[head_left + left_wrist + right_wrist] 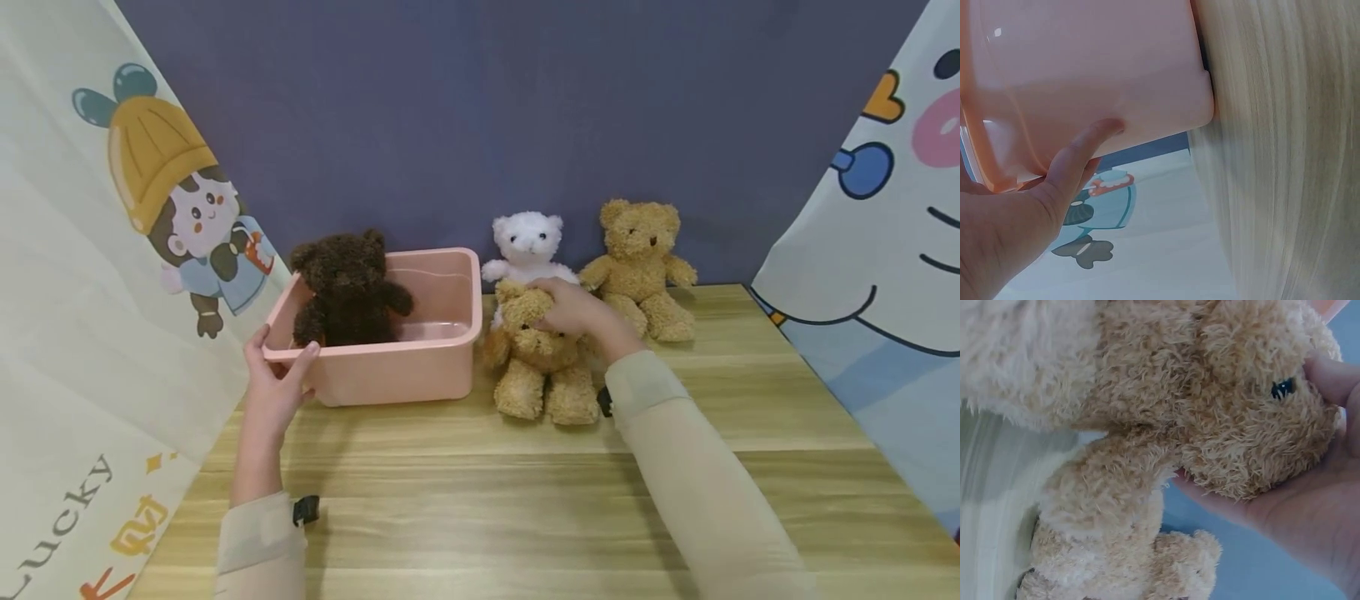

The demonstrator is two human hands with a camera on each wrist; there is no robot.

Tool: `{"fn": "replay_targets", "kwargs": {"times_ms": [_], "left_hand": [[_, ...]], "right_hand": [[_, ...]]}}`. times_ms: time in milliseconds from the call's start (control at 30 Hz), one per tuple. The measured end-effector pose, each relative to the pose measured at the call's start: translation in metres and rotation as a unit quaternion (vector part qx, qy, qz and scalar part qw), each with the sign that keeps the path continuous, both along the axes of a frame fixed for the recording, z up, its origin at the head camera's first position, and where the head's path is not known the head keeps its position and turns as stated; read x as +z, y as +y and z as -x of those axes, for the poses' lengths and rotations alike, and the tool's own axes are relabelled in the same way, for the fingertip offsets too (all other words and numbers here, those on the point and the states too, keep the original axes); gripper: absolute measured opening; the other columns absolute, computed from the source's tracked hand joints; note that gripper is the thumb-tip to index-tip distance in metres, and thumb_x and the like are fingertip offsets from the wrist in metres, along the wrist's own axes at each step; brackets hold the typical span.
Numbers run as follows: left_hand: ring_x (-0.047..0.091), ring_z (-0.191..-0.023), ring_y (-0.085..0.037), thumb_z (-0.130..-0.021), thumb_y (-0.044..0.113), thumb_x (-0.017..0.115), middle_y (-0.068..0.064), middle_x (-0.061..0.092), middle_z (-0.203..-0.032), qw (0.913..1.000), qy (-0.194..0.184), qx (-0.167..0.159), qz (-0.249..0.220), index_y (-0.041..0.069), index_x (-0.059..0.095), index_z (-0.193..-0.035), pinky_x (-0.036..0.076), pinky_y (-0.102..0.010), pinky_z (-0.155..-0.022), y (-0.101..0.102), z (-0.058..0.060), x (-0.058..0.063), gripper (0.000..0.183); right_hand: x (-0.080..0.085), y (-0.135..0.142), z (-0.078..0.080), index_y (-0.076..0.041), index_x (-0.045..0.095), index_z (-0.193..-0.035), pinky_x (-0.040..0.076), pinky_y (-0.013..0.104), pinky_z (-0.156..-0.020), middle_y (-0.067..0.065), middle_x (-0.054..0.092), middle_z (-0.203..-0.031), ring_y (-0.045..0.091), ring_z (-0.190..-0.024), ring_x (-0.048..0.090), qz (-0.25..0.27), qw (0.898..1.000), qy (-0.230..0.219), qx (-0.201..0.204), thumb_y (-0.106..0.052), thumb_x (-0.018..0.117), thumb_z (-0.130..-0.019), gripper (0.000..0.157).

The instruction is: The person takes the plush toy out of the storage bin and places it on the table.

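A pink plastic bin stands on the wooden table, with a dark brown teddy bear sitting inside at its left end. My left hand grips the bin's front left corner, thumb along the front wall, as the left wrist view shows closely. Right of the bin, my right hand holds a tan teddy bear by the head, thumb near one eye in the right wrist view. This bear faces me, feet low over the tabletop. Behind it sits a white teddy bear, partly hidden.
Another tan teddy bear sits at the back right against the dark blue backdrop. Printed white curtains flank the wooden table on both sides. My right forearm crosses the table's right half.
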State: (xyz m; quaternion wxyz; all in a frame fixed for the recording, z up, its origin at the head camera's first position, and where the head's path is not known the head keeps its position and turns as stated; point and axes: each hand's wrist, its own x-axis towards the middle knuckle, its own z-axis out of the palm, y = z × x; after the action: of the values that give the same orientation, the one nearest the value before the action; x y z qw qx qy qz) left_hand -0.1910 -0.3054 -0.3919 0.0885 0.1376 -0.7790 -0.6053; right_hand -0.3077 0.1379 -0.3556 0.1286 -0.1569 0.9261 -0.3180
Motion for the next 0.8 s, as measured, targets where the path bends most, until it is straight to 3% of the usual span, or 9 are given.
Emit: {"fn": "replay_targets", "kwargs": {"times_ms": [33,133,267,400,567,800], "left_hand": [[0.034,-0.157,-0.034,-0.102,0.051,0.067,-0.021,0.017,-0.176,1.0,0.001,0.0,0.001,0.042,-0.006,-0.167,0.044,-0.068,-0.114,0.0,0.0,-0.001,0.098],[0.034,-0.157,-0.034,-0.102,0.051,0.067,-0.021,0.017,-0.177,1.0,0.003,0.0,0.002,0.043,-0.006,-0.167,0.045,-0.068,-0.114,0.0,0.0,-0.002,0.098],[0.032,-0.159,-0.034,-0.102,0.052,0.067,-0.02,0.016,-0.177,1.0,0.004,0.0,0.004,0.044,-0.007,-0.167,0.045,-0.069,-0.114,0.0,0.0,-0.003,0.098],[0.029,-0.161,-0.034,-0.102,0.051,0.066,-0.019,0.014,-0.178,1.0,-0.001,-0.002,0.006,0.043,-0.008,-0.167,0.044,-0.069,-0.114,-0.001,0.0,-0.002,0.099],[0.03,-0.161,-0.033,-0.102,0.051,0.066,-0.017,0.016,-0.178,1.0,-0.003,0.001,0.005,0.042,-0.007,-0.167,0.045,-0.068,-0.114,0.0,0.0,-0.002,0.098],[0.03,-0.161,-0.034,-0.101,0.054,0.067,-0.018,0.017,-0.178,0.9999,0.005,-0.002,0.012,0.042,-0.006,-0.167,0.045,-0.068,-0.114,0.001,-0.003,-0.001,0.099]], "right_hand": [[0.0,0.001,0.002,-0.016,0.033,-0.168,0.05,0.05,-0.093,0.018,0.03,-0.174,0.037,-0.116,0.056,0.003,1.0,-0.012,-0.005,-0.012,0.068,-0.103,0.074],[0.001,0.004,0.006,-0.016,0.029,-0.169,0.045,0.05,-0.099,0.017,0.026,-0.176,0.036,-0.128,0.05,0.008,0.999,-0.035,-0.008,-0.012,0.065,-0.105,0.074],[0.003,0.004,0.008,-0.015,0.025,-0.17,0.043,0.052,-0.102,0.018,0.022,-0.177,0.038,-0.131,0.047,0.012,0.998,-0.055,0.0,-0.011,0.062,-0.106,0.075],[0.004,0.004,0.01,-0.014,0.023,-0.171,0.042,0.052,-0.102,0.017,0.018,-0.178,0.037,-0.14,0.04,0.012,0.998,-0.064,0.004,-0.008,0.06,-0.106,0.075],[0.004,0.004,0.012,-0.013,0.022,-0.171,0.043,0.052,-0.101,0.018,0.017,-0.178,0.039,-0.138,0.041,0.011,0.997,-0.071,0.01,-0.005,0.059,-0.105,0.076],[0.003,0.002,0.014,-0.016,0.028,-0.168,0.039,0.053,-0.105,0.021,0.014,-0.176,0.039,-0.156,0.027,-0.014,0.997,-0.068,0.016,-0.005,0.059,-0.105,0.072]]}}
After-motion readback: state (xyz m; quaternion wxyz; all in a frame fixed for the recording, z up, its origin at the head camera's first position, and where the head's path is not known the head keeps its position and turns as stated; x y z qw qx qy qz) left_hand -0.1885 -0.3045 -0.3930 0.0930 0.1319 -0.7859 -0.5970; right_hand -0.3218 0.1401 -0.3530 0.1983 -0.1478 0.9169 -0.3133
